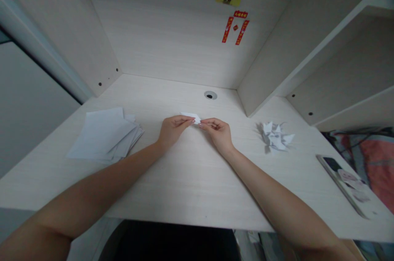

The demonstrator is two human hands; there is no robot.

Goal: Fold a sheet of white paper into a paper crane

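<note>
We held a small folded paper at the middle of the counter. The fingers of our left hand pinched its one side, and those of our right hand pinched the other. White sheets lay to the left; folded paper pieces lay to the right, near the phone.

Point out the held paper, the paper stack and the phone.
Held paper [197,118]: head view, its visible middle.
Paper stack [102,133]: head view, middle of its top.
Phone [344,183]: head view, middle of its upper face.
</note>
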